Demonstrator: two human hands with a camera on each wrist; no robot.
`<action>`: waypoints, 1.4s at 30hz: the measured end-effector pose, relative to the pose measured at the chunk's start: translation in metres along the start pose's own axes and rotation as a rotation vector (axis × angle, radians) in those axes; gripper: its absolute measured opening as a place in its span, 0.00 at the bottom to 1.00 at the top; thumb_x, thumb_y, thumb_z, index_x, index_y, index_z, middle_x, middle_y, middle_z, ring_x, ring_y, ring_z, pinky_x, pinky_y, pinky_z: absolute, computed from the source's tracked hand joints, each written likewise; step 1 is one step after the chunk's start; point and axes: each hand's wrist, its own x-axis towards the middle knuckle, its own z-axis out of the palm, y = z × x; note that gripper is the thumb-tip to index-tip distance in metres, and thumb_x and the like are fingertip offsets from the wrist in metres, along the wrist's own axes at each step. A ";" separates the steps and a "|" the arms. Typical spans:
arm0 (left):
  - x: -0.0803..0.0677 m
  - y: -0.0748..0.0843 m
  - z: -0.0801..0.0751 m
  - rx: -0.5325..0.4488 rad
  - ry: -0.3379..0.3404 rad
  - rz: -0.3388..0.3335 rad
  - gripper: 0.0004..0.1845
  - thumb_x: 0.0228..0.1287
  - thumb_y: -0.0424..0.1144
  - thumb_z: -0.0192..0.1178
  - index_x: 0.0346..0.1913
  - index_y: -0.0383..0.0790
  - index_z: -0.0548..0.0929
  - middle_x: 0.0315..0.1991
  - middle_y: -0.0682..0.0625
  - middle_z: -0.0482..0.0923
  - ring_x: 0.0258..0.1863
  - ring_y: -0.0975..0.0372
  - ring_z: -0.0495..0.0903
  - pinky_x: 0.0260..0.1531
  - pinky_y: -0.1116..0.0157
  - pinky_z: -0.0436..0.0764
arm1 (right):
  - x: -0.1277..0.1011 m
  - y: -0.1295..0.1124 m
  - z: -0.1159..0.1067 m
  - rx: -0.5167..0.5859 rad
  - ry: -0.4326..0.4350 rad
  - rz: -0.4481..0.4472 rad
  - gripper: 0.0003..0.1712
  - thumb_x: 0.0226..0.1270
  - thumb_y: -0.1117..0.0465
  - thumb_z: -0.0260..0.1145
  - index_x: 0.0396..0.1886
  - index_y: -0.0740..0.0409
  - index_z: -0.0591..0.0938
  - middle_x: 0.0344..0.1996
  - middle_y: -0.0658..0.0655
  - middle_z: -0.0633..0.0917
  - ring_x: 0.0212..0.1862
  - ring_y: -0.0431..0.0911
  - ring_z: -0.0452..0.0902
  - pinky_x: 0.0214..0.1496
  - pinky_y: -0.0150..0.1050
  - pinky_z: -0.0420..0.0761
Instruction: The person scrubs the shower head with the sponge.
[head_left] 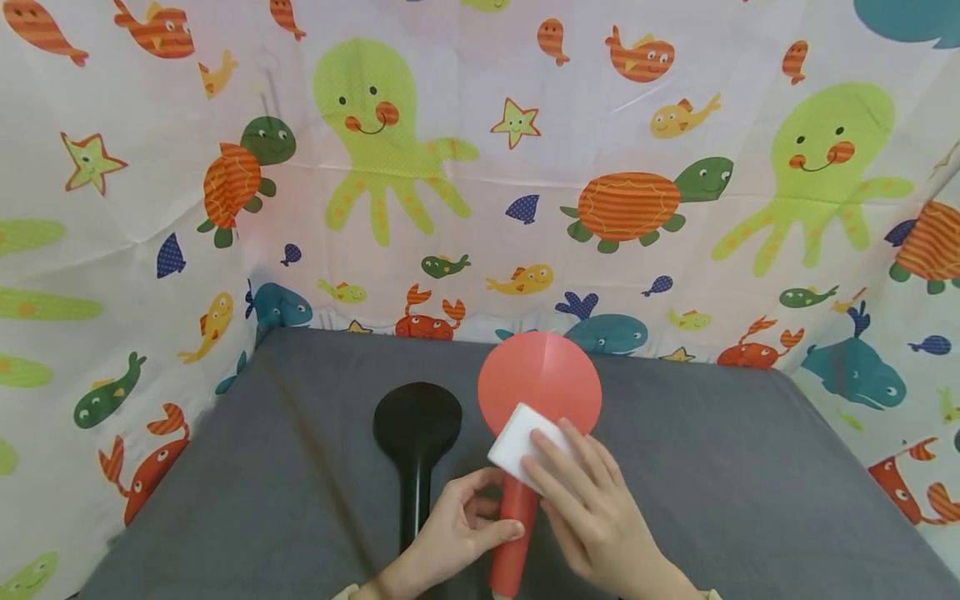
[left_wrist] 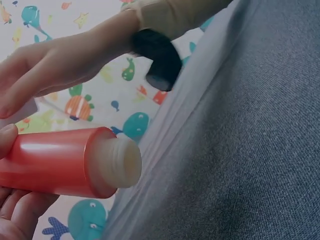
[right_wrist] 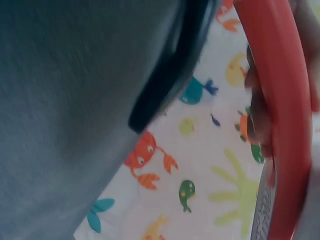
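A red paddle [head_left: 551, 371] with a flat round head and a tube-like handle is held above the grey table in the head view. My left hand [head_left: 461, 525] grips its handle, thumb in front and fingers behind. The right hand [head_left: 600, 508] holds a white sponge block [head_left: 517, 437] against the paddle where the head meets the handle. In the left wrist view, a cream-coloured end [left_wrist: 125, 162] with a round opening sticks out of the red handle. A black paddle-shaped thing [head_left: 417, 421] lies left of the red one, its lower handle hidden behind my left hand.
The grey table cover [head_left: 742, 467] spreads under everything. Behind and at the sides hangs a white cloth [head_left: 487, 275] printed with sea animals. A thin brownish blurred strip [head_left: 315, 454] crosses the left of the head view. The right wrist wears a black band [left_wrist: 157, 55].
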 end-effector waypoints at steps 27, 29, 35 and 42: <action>-0.001 0.008 0.001 -0.125 -0.039 -0.016 0.21 0.61 0.27 0.58 0.55 0.21 0.69 0.44 0.24 0.74 0.37 0.57 0.84 0.38 0.61 0.81 | 0.008 0.019 -0.002 -0.056 0.144 0.068 0.20 0.68 0.60 0.48 0.51 0.66 0.78 0.54 0.68 0.76 0.59 0.67 0.64 0.61 0.51 0.58; -0.001 0.009 0.000 -0.213 -0.048 -0.022 0.22 0.62 0.27 0.57 0.57 0.19 0.67 0.43 0.27 0.77 0.38 0.57 0.83 0.40 0.60 0.81 | 0.007 0.010 0.004 -0.039 0.150 0.009 0.18 0.68 0.62 0.48 0.50 0.66 0.78 0.53 0.68 0.76 0.59 0.66 0.64 0.62 0.51 0.58; 0.000 0.011 -0.002 -0.396 -0.104 -0.023 0.21 0.66 0.26 0.50 0.59 0.18 0.65 0.43 0.42 0.81 0.41 0.56 0.83 0.41 0.61 0.80 | 0.000 0.003 0.016 0.073 0.177 -0.081 0.17 0.67 0.65 0.49 0.50 0.68 0.76 0.53 0.71 0.74 0.60 0.67 0.62 0.66 0.50 0.56; -0.001 0.010 -0.003 -0.502 -0.181 -0.094 0.20 0.70 0.31 0.45 0.61 0.24 0.66 0.45 0.44 0.81 0.42 0.58 0.82 0.46 0.58 0.78 | 0.010 0.032 0.008 0.082 0.311 0.074 0.17 0.69 0.63 0.50 0.50 0.72 0.73 0.53 0.74 0.69 0.59 0.67 0.62 0.63 0.41 0.65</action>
